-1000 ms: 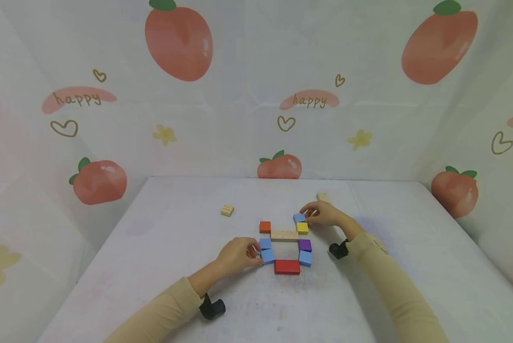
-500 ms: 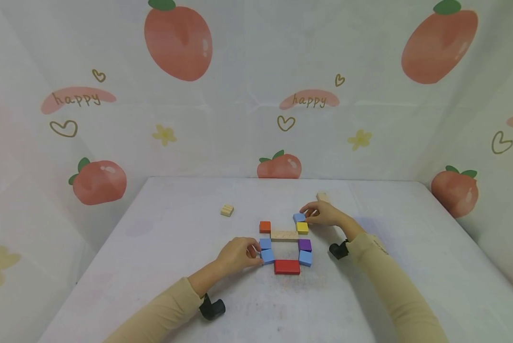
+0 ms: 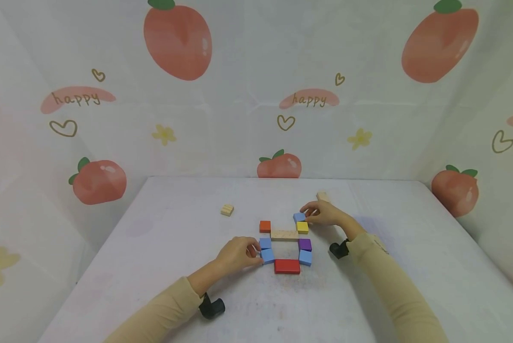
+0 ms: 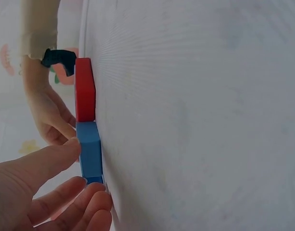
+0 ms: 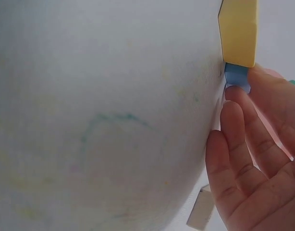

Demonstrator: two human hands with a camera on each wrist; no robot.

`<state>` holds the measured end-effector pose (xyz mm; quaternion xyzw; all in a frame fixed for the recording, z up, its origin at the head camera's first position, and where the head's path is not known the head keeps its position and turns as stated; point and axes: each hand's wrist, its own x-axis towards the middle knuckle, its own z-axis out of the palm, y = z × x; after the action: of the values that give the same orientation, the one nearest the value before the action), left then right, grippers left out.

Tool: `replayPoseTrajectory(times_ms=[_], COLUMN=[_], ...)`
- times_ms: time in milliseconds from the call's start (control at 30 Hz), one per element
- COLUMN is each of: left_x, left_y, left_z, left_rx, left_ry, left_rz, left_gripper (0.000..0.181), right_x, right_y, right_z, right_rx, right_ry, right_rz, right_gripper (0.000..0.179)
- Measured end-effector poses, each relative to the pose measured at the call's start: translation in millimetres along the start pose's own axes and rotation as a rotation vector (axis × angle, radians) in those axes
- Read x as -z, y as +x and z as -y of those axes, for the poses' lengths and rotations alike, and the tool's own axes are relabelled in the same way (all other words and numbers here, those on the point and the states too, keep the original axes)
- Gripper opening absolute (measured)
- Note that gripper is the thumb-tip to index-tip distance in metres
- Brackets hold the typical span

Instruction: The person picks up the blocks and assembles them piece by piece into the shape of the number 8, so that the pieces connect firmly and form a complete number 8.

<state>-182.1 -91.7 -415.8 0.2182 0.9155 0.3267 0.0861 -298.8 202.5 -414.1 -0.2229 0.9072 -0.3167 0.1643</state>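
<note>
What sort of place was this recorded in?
Likely an indoor tabletop recording setup: fruit-printed cloth hangs behind and beside a white table, on which colored building blocks lie.

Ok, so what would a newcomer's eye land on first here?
Probably the big red printed fruits high on the pale backdrop. Next, the red block at the near end of the colored blocks on the table. Then the left hand beside two blue blocks and the right hand at the far blue block.
</note>
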Motion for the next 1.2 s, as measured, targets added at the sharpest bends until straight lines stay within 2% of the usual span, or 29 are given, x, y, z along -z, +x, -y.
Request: replayPoseTrajectory(times_ms=[267, 400, 667, 900, 1033, 1200], left_x=[6.8, 14.8, 36.4, 58.7, 66.4, 71.5], left_y=[2.3, 5.6, 18.1, 30.7, 36.4, 42.3], left_z=[1.9, 4.2, 15.1, 35.4, 46.9, 55.3], left_rx=[-0.004, 0.019, 0.098, 0.142, 0.172, 0.248], left_ry=[-0.033, -0.043, -0.044, -0.03, -0.023, -0.033], left_rz=[-0.01, -0.031, -0.129, -0.254, -0.304, -0.339], left_gripper=[0.024, 0.025, 0.024, 0.025, 0.026, 0.031], right_x=[1, 1, -1, -2, -3, -4], right_y=[-0.7, -0.8, 1.6, 1.9, 1.7, 1.1], right_z=[0, 1, -1, -2, -2, -2], right_rx=[0.018, 0.025, -0.002, -0.002, -0.012, -0.024], right_ry=[0.003, -0.002, 0.008, 0.006, 0.016, 0.021], right_rz=[-0.018, -0.024, -0.033, -0.037, -0.038, -0.036], right_gripper=[0.03, 0.028, 0.029, 0.029, 0.029, 0.029])
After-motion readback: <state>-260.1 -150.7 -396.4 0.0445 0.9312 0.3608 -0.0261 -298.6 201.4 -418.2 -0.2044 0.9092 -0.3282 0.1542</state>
